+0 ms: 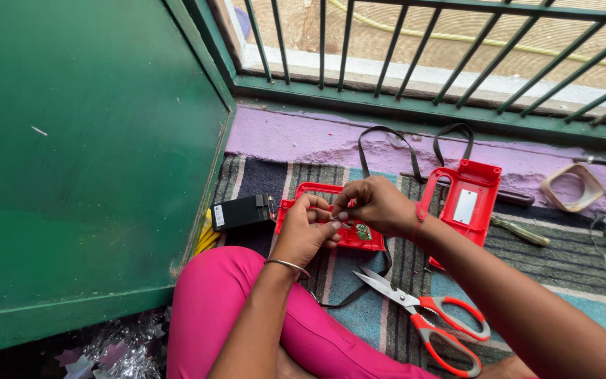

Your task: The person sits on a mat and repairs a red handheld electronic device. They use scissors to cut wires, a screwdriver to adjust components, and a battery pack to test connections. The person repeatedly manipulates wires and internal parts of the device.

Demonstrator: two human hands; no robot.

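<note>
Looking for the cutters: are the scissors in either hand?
No, the scissors lie on the striped mat, apart from the left hand and right hand.

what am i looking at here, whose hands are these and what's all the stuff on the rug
This is one picture from a camera worn on a person's head, looking down at their own two hands. The person sits on a striped rug beside a green door, with a barred railing ahead. The left hand and right hand meet over an open red plastic casing, pinching something thin between the fingertips; it is too small to tell what. The casing's other red half lies to the right. Also on the rug: a small black battery, red-handled scissors and a screwdriver.
</note>
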